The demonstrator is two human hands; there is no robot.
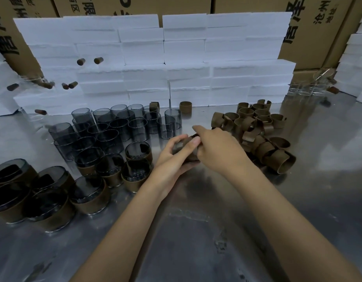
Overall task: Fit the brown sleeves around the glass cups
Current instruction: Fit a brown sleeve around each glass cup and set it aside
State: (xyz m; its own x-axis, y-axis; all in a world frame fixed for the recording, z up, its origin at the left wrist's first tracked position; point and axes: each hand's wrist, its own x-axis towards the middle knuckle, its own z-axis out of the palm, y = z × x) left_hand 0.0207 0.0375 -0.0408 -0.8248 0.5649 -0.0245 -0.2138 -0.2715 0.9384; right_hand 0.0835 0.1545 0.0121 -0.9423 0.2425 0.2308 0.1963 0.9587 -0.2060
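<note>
Over the middle of the steel table [196, 220], my left hand [172, 155] holds a glass cup with a brown sleeve [186, 151] around it, fingers curled round its side. My right hand [216, 149] grips the same cup from the right, fingers pinching the sleeve's top edge. The cup is mostly hidden by both hands. A heap of loose brown sleeves [255, 131] lies just right of my hands. Several bare smoky glass cups [119, 127] stand at left centre, and several sleeved cups [90, 192] stand nearer on the left.
A wall of white foam blocks [176, 62] runs along the back of the table, with cardboard cartons [318, 27] behind. Two lone sleeves [185, 106] stand by the foam. Clear glasses [310, 86] sit at the back right.
</note>
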